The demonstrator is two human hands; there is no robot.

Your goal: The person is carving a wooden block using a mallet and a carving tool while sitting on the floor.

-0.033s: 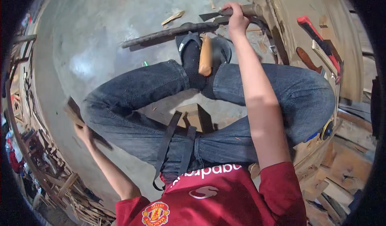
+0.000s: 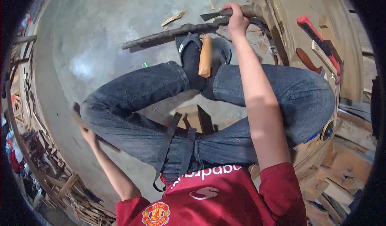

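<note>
My right hand (image 2: 237, 23) is closed round a tool (image 2: 251, 10) with a thick wooden handle and a dark flat blade (image 2: 209, 16), above my feet. My left hand (image 2: 87, 133), slightly blurred, grips a wooden piece (image 2: 78, 114) beside my left knee, which partly hides it. A light orange-tan wooden piece (image 2: 204, 57) lies between my sandaled feet. Just beyond them, a long dark bar (image 2: 157, 37) lies on the concrete floor (image 2: 88, 33). An angular wooden block (image 2: 193, 119) sits between my bent legs, partly hidden by dark straps (image 2: 169, 141).
At the right, a red-and-black tool (image 2: 311, 31) and a wooden-handled tool (image 2: 305, 59) rest on boards (image 2: 345, 81), with a round yellow-and-black item (image 2: 326, 130) by my right knee. Piles of wood scraps (image 2: 60, 177) line the left side. A splintered offcut (image 2: 173, 18) lies beyond the bar.
My left hand and its wooden piece have shifted slightly down and to the right, toward my knee. My right hand and its tool have barely moved.
</note>
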